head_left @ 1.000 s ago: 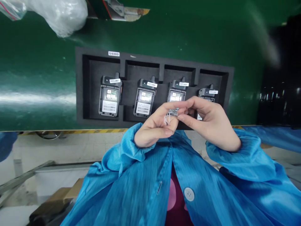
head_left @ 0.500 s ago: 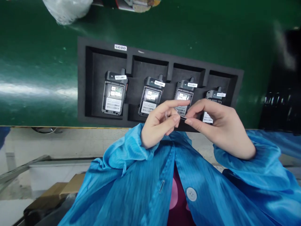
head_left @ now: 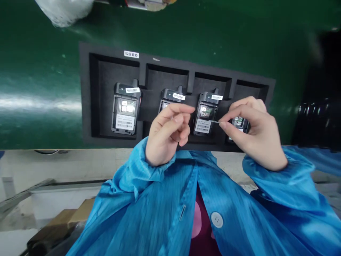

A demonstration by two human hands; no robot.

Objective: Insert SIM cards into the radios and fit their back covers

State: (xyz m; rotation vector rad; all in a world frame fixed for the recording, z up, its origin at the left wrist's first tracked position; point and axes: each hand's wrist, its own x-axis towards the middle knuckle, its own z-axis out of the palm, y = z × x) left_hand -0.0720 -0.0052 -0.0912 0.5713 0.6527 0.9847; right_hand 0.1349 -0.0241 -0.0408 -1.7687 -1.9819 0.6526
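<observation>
Because a thin, pale piece (head_left: 214,122) like that could slip or bend, I'd want a light grip, a steady wrist and its free end in plain sight. From the head view, the right hand (head_left: 254,133) pinches it between thumb and forefinger, the free end out over the third device from the left (head_left: 204,113); whether piece and device touch, I can't tell. That device lies in the black tray (head_left: 85,103). The left hand (head_left: 165,137) is half curled, forefinger reaching out; whether something small sits inside, I can't tell.
</observation>
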